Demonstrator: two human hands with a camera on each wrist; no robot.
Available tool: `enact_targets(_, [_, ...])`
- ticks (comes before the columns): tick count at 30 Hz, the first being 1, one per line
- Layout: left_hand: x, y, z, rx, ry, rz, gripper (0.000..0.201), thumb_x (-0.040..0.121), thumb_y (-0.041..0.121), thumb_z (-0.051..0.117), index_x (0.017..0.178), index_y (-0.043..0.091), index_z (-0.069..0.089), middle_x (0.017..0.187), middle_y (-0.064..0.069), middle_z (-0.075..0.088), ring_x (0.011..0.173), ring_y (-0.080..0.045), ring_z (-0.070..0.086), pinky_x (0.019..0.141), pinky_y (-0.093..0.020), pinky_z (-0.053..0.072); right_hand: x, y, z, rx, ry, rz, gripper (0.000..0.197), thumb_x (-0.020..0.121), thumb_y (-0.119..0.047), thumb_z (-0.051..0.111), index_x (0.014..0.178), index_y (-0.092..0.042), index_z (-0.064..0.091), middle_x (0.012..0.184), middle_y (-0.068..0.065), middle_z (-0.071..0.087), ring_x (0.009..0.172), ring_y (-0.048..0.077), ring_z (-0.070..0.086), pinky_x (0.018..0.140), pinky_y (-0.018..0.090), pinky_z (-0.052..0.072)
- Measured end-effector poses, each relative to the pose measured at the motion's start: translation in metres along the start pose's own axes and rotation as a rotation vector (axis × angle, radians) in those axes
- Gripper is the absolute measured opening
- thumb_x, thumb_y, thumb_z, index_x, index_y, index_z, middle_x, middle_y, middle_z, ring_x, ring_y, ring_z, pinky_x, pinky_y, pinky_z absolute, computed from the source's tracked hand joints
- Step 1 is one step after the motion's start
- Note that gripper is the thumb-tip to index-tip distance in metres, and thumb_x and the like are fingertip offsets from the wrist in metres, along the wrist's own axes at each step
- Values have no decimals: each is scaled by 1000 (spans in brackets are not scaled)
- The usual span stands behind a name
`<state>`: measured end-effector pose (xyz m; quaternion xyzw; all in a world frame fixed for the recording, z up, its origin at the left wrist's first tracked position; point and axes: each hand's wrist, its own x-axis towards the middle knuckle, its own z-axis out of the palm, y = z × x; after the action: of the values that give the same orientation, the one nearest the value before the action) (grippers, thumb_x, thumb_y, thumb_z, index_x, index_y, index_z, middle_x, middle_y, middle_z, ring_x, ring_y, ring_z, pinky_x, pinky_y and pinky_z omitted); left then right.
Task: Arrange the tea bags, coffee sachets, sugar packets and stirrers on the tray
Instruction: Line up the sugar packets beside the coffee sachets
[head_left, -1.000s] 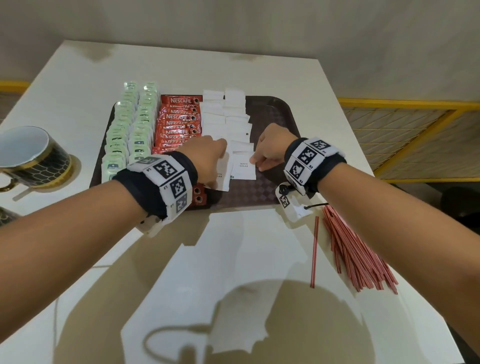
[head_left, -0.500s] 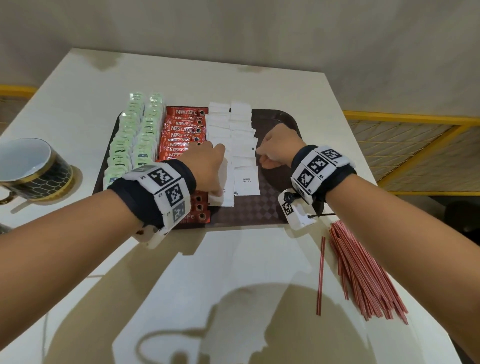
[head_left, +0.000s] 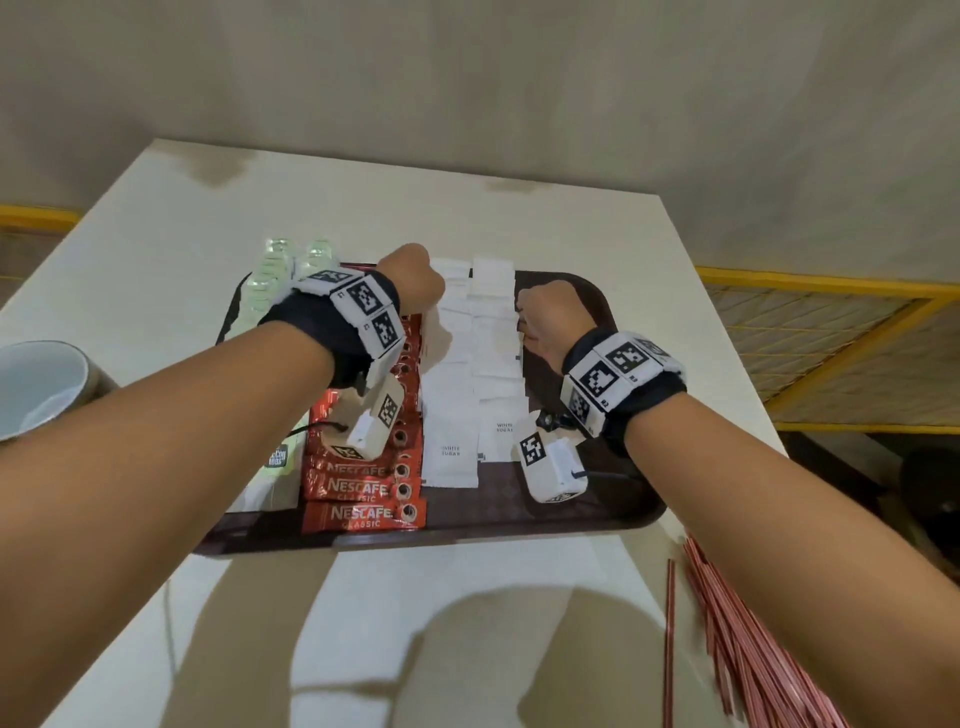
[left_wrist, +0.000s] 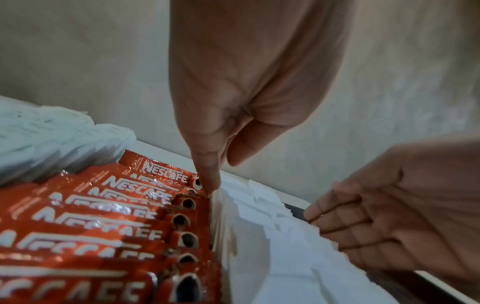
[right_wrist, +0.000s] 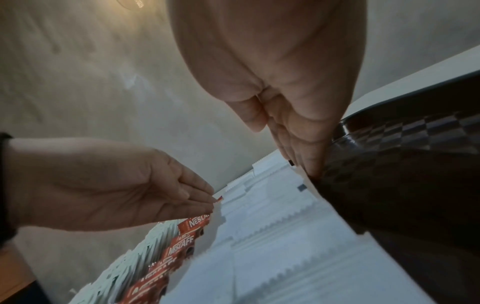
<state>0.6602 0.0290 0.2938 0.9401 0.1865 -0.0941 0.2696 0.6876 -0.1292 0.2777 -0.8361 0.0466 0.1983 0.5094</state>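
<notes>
On the brown tray (head_left: 587, 306) three kinds already lie in rows: green tea bags (head_left: 270, 270) at the left, red coffee sachets (head_left: 363, 488) next, white sugar packets (head_left: 470, 374) beside them. The left hand (head_left: 410, 280) and right hand (head_left: 545, 322) flank the sugar rows, straight fingers (left_wrist: 211, 181) pressing the edges square — gripping nothing. Only the red stirrers (head_left: 748, 649) remain, lying off the tray on the surface (head_left: 467, 218) at the right — the tray's right side looks free for them.

I'm seeing my left hand (left_wrist: 249, 92) pressing straight fingertips (left_wrist: 211, 183) btwn the coffee sachets (left_wrist: 103, 222) & sugar packets (left_wrist: 272, 246); right hand (left_wrist: 405, 211) is touching the packets' opposite edge w/ straight fingers.
</notes>
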Motion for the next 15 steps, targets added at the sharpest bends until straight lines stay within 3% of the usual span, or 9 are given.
enact_targets(3, [1, 0, 3, -40, 21, 4, 38, 100, 8, 37, 62, 13, 35, 66, -2, 38, 56, -11, 34, 51, -17, 29, 1, 1, -1, -14, -16, -8, 24, 96, -8, 41, 75, -18, 43, 103, 13, 45, 95, 24, 45, 98, 45, 46])
enact_targets(7, [4, -7, 4, -95, 25, 0, 36, 98, 6, 41, 63, 14, 37, 66, -2, 40, 56, -11, 36, 50, -19, 31, 6, 4, 0, -9, -53, -33, 9, 97, -7, 40, 103, -12, 44, 104, 13, 45, 95, 25, 44, 91, 43, 44])
enact_targets(12, [3, -13, 10, -113, 6, 7, 32, 95, 4, 42, 65, 16, 39, 67, 0, 41, 56, -10, 38, 49, -18, 32, 13, 4, 1, 0, -71, -19, 10, 96, -8, 42, 105, -11, 45, 106, 14, 48, 96, 26, 48, 98, 46, 46])
enact_targets(15, [6, -13, 6, -114, 15, 2, 32, 94, 4, 43, 64, 15, 40, 66, -1, 42, 62, -19, 45, 52, -23, 36, 21, -2, -4, -27, -70, -8, 13, 95, -8, 44, 107, -12, 48, 108, 15, 51, 99, 29, 55, 97, 43, 49])
